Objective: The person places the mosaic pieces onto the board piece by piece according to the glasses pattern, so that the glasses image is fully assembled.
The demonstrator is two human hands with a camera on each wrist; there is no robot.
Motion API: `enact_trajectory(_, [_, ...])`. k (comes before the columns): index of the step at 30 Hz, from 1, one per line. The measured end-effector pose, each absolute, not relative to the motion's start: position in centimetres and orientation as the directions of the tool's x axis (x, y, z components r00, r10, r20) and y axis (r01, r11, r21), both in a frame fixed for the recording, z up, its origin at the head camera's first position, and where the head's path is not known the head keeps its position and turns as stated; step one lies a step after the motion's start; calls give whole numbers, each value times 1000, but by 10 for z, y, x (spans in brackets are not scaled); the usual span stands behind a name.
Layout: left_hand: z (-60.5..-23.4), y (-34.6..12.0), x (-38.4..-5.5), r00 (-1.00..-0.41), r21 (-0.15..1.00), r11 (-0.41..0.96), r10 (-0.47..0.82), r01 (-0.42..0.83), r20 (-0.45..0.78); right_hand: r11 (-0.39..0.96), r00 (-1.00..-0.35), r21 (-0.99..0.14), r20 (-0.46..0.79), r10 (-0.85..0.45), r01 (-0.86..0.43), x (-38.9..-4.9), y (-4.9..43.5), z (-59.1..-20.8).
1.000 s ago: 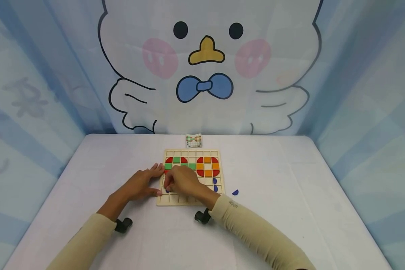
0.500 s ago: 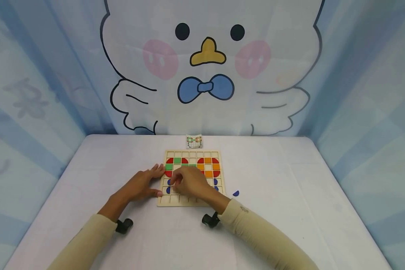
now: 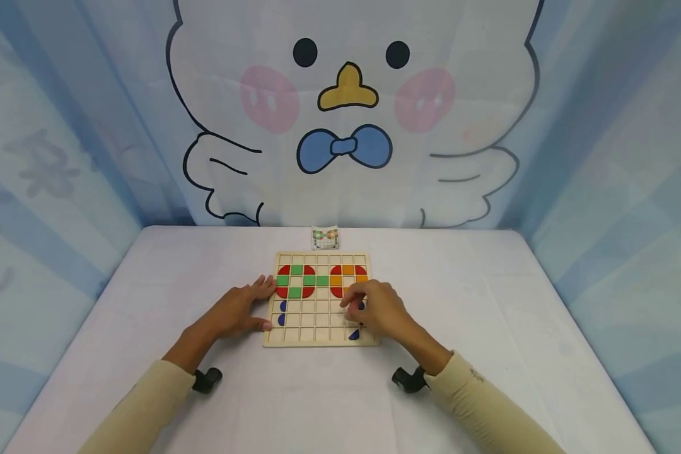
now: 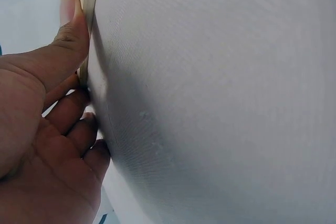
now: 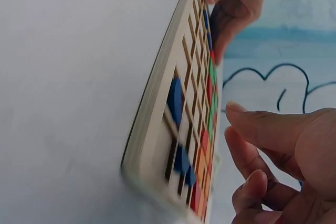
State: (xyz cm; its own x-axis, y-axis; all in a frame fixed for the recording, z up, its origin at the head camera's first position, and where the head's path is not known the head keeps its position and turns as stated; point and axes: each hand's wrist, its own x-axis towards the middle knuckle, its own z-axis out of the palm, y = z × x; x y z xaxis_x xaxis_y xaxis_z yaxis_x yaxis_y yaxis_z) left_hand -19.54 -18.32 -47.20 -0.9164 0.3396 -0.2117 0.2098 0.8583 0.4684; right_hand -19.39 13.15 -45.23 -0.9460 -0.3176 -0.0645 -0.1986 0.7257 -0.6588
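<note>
A wooden grid board (image 3: 318,338) with red, green, orange and blue pieces lies on the table. My left hand (image 3: 235,310) rests against its left edge, thumb on the near part of the rim (image 4: 67,35) and other fingers farther along. Above the board's right side hovers my right hand (image 3: 377,309), fingers loosely bent, thumb and index apart with nothing between them in the right wrist view (image 5: 273,150). A blue half-round piece (image 3: 354,335) sits askew in the near row below that hand. Two blue pieces (image 3: 282,313) fill left-side cells; the right hand partly covers two more and some orange and red ones.
A small pattern card (image 3: 325,238) stands or lies just behind the board, at the table's far edge. White cloth covers the table (image 3: 459,277). Behind it hangs a curtain (image 3: 221,75) with a cartoon face.
My right hand has moved from the board's left side to its right side. The blue half-round piece that lay on the cloth right of the board is now on the board's near row.
</note>
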Motion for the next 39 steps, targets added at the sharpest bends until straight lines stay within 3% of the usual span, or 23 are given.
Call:
enact_trajectory(12, [-470,-182,-194,-915,459,866,332,199,-230,835,-976,-540,-107,-191,-104,-182,200,-458])
enact_trajectory(26, [-471,-182,-195,-917,460,866,328,195,-229,888,-980,-440,-76,-184,-133,-177,216,-465])
enact_trajectory(32, [-472,-182,-196,-918,461,867,323,190,-229,873,-976,-474,-105,-189,-118,-179,214,-463])
enact_trajectory(39, [-473,-183,-197,-918,459,867,325,193,-228,783,-965,-609,-109,-239,-125,-176,185,-459])
